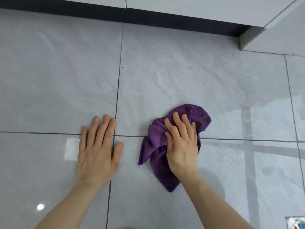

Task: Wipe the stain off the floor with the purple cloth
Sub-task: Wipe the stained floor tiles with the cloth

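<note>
Right hand (181, 144): palm down on the purple cloth (166, 146), fingers spread and slightly curled into the bunched fabric; it presses more than it grips, likely so the whole palm can push the rag across the tile.
Left hand (99, 149): flat on the floor (181, 76), fingers loosely apart, holding nothing; it looks like a prop for a person leaning low.
Purple cloth: crumpled, lying on the floor across a grout line (247, 140), one corner trailing toward the person, well apart from the left hand.
Stain: I cannot pick it out for sure; pale smears (160, 80) show on the tile beyond the cloth, and whatever lies under the cloth is hidden.
Floor: glossy grey tile, so the bright patches may be reflections.
Surroundings: a dark baseboard (148, 17) runs under white cabinets (198, 7) at the far edge.
</note>
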`<state>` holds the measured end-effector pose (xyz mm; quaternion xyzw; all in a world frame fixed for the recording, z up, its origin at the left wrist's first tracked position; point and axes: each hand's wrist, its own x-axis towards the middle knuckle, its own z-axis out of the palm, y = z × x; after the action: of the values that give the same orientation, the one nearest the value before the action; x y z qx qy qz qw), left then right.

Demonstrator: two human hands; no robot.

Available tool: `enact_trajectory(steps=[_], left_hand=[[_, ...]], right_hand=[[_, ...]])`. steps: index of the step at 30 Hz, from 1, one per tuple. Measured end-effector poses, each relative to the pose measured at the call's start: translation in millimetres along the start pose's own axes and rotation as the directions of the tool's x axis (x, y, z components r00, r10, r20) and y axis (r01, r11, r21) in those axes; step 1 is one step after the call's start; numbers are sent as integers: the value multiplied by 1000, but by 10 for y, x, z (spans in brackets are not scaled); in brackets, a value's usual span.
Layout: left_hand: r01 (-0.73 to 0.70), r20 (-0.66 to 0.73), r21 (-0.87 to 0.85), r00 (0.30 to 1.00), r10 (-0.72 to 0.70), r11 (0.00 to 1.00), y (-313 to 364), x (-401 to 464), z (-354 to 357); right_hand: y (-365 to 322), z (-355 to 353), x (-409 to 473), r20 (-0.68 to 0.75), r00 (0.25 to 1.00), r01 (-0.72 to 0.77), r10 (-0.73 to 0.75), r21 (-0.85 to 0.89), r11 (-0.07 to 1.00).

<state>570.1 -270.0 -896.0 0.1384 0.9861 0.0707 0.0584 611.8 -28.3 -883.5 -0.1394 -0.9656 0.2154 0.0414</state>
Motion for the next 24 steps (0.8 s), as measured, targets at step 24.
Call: enact_trajectory(steps=[24], left_hand=[[-6,-18,-16,1000,6,1000,-16,11,26]], right_hand=[[-444,171,-16,222,846,511,-484,-81,856]])
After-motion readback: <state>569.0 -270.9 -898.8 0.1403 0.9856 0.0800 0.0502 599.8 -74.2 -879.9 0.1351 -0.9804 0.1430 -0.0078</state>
